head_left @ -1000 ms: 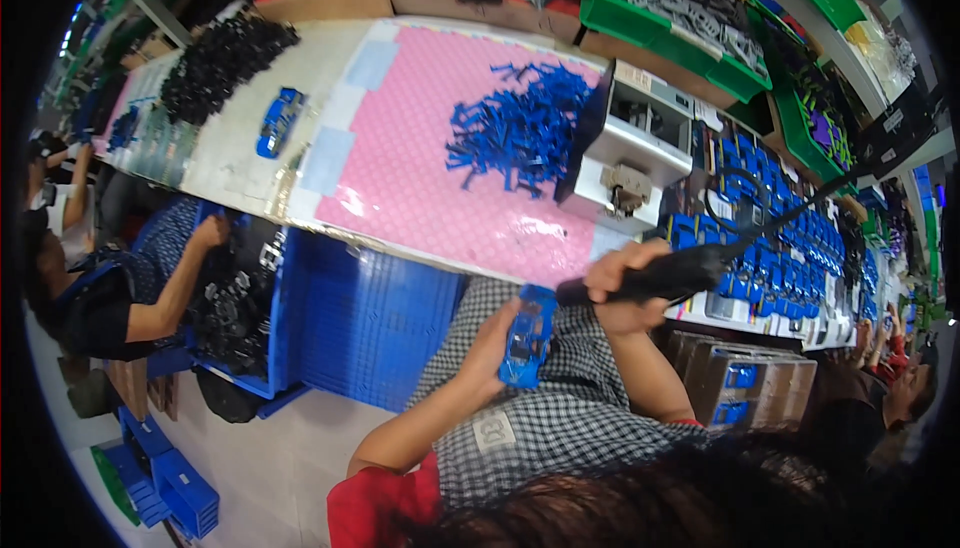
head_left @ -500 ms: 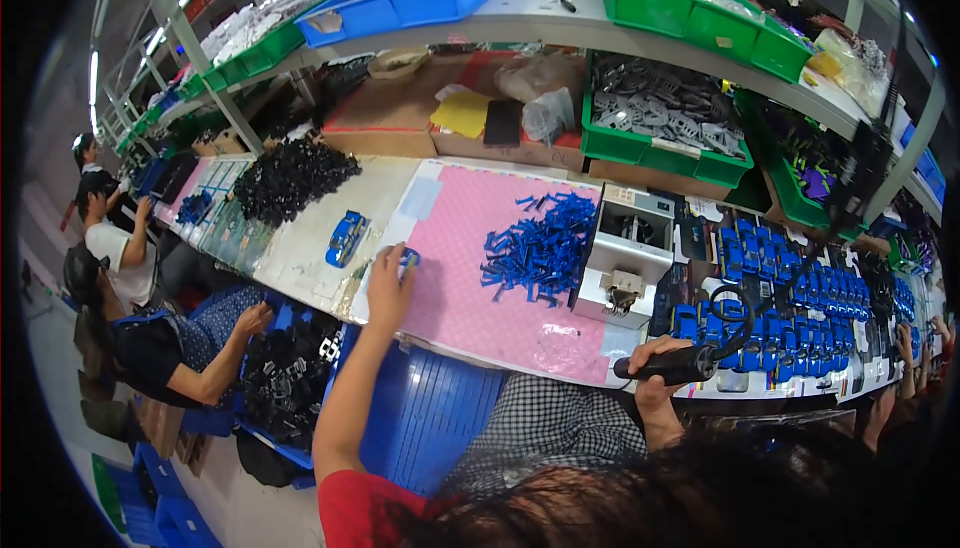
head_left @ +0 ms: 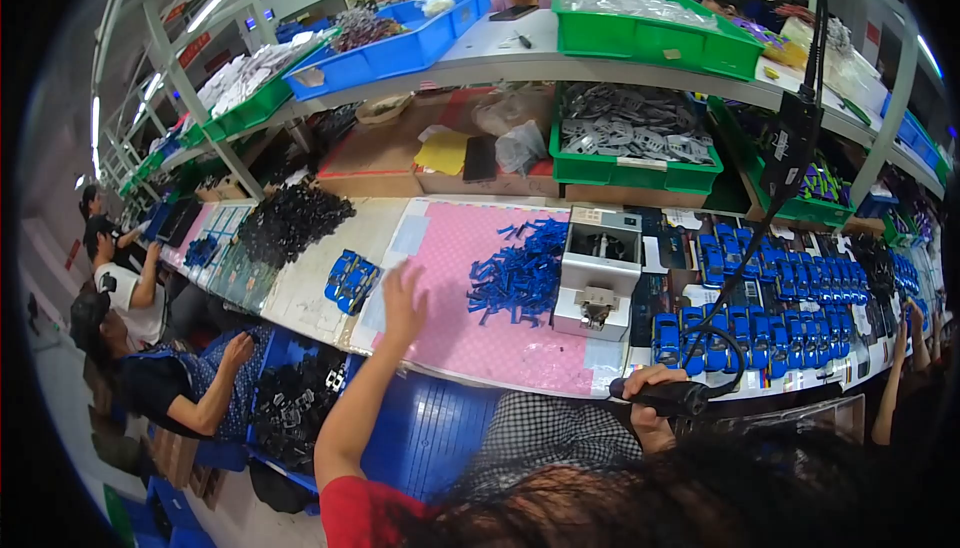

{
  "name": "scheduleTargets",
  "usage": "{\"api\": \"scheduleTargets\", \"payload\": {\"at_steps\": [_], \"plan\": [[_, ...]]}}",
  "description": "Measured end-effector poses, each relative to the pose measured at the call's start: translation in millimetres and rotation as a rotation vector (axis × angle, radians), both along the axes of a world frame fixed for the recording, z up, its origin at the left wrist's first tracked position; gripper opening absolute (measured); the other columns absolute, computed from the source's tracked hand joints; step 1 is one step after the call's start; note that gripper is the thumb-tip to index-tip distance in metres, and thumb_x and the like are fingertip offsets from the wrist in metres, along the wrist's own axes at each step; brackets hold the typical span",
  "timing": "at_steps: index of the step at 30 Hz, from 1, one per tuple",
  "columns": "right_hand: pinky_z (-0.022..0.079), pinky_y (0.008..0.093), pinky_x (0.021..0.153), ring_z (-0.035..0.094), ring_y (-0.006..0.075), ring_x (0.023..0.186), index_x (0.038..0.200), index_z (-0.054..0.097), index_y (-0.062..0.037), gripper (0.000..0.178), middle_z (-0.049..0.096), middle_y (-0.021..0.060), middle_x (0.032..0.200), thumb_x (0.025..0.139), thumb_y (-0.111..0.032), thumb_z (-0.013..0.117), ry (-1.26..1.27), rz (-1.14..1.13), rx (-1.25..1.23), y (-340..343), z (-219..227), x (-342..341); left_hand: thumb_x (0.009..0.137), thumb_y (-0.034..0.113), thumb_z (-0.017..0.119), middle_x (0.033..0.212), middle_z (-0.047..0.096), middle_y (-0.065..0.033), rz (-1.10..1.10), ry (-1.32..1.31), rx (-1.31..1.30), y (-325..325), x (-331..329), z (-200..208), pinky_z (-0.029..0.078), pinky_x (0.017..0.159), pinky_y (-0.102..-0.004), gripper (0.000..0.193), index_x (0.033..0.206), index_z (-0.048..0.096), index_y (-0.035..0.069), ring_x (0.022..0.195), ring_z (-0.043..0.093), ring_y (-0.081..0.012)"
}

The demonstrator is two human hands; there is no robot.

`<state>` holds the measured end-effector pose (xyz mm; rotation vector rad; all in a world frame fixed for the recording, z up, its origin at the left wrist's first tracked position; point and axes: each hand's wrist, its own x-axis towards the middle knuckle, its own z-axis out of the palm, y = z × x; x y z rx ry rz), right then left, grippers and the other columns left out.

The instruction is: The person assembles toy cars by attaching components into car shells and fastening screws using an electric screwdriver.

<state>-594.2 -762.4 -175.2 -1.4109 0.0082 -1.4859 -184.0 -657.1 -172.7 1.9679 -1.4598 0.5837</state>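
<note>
My right hand (head_left: 655, 403) is wrapped round a black corded electric screwdriver (head_left: 682, 398), held level at the table's front edge. Over the left border of the pink mat (head_left: 440, 338), my left hand (head_left: 404, 306) has its fingers apart and nothing in them. Just left of it, blue toy car bodies (head_left: 350, 281) lie side by side on the white table. A heap of small blue plastic parts (head_left: 518, 270) covers the mat's right part. Beside that heap stands a silver metal machine (head_left: 600, 273), apparently a screw feeder.
Rows of blue toy cars (head_left: 760, 333) fill the table's right side. A black cable (head_left: 770, 218) hangs down there. Green bins (head_left: 640, 173) and a shelf (head_left: 470, 73) run along the back. Black parts (head_left: 295, 220) are piled at left. A co-worker (head_left: 190, 388) sits at left.
My left hand has let go of a blue toy car, which now lies beside the other one, and has lifted with its fingers spread. The right hand still grips the screwdriver. The view has tilted up.
</note>
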Motion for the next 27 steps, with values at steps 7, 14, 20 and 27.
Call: {"api": "scheduleTargets", "payload": {"at_steps": [7, 14, 20, 27], "plan": [[0.047, 0.0252, 0.054, 0.053, 0.0152, 0.062, 0.1, 0.039, -0.0066, 0.056, 0.051, 0.0086, 0.077, 0.075, -0.042, 0.073, -0.015, -0.188, 0.02, -1.8, 19.7, -53.7, 0.078, 0.004, 0.063, 0.12, 0.052, -0.0159, -0.835, 0.193, 0.089, -47.2, -179.9, 12.9, 0.044, 0.09, -0.0392, 0.04, 0.117, 0.053, 0.006, 0.112, 0.05, -0.0323], [0.046, 0.0251, 0.053, 0.051, 0.015, 0.06, 0.098, 0.036, -0.0062, 0.056, 0.05, 0.0088, 0.075, 0.076, -0.046, 0.07, -0.031, -0.451, 0.063, -4.7, 20.6, -83.3, 0.078, 0.008, 0.064, 0.135, 0.034, -0.0195, -0.967, 0.513, 0.226, -113.1, -312.4, -8.5, 0.033, 0.102, -0.0419, 0.055, 0.128, 0.042, 0.006, 0.124, 0.036, -0.0371], [0.046, 0.0265, 0.05, 0.05, 0.0157, 0.054, 0.097, 0.035, -0.0066, 0.058, 0.048, 0.0087, 0.073, 0.077, -0.052, 0.066, -0.258, -0.49, 0.137, -9.8, 10.7, -99.8, 0.072, 0.023, 0.072, 0.141, 0.022, -0.0217, -0.852, 0.303, 0.31, -140.2, -340.0, -29.0, 0.021, 0.105, -0.0545, 0.073, 0.133, 0.035, 0.011, 0.129, 0.017, -0.0472], [0.046, 0.0283, 0.049, 0.05, 0.0167, 0.053, 0.098, 0.034, -0.0067, 0.058, 0.048, 0.0097, 0.073, 0.079, -0.053, 0.063, -0.18, -0.53, 0.088, -12.4, 6.2, -107.2, 0.055, 0.03, 0.082, 0.143, 0.01, -0.0279, -0.766, 0.338, 0.343, -141.8, -347.4, -22.6, 0.025, 0.104, -0.0549, 0.092, 0.133, 0.035, 0.017, 0.127, 0.019, -0.0515]]}}
